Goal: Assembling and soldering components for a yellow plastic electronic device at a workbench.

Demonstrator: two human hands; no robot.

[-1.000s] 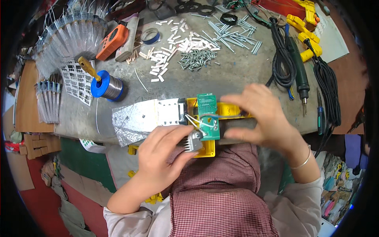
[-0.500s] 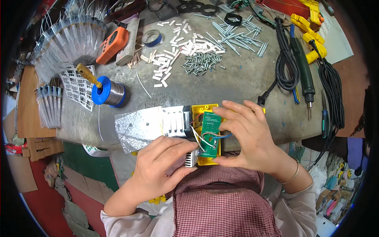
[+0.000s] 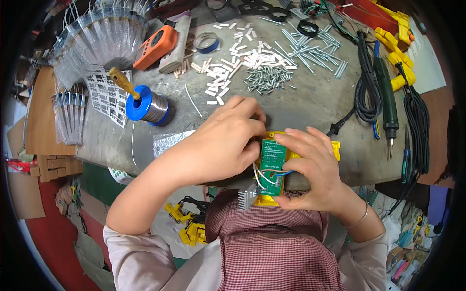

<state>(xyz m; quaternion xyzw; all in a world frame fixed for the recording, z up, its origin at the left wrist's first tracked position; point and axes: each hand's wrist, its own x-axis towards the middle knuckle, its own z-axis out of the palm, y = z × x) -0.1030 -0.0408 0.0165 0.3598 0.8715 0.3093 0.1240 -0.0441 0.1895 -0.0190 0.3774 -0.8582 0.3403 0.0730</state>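
A yellow plastic housing [image 3: 266, 200] lies at the bench's front edge, with a green circuit board [image 3: 273, 157] in it. My right hand [image 3: 314, 167] grips the housing from the right, thumb at its lower edge and fingers over its upper right side. White, brown and blue wires [image 3: 279, 172] run across the board. A grey finned heat sink [image 3: 247, 198] sticks out at the lower left of the housing, untouched. My left hand [image 3: 233, 133] is curled closed at the housing's upper left edge; its fingertips and whatever they pinch are hidden. Silvery bubble wrap [image 3: 167, 141] shows beyond my left forearm.
A blue solder spool [image 3: 141, 104] stands left, near an orange meter [image 3: 155, 47] and a tape roll [image 3: 207, 42]. Small screws [image 3: 267, 79], white sleeves [image 3: 222, 72] and long bolts [image 3: 310, 48] lie farther back. A green electric screwdriver [image 3: 388, 104] rests at right.
My left hand has let go of the heat sink and moved up to the housing's upper left edge. My right hand keeps its grip. The whole view has shifted slightly.
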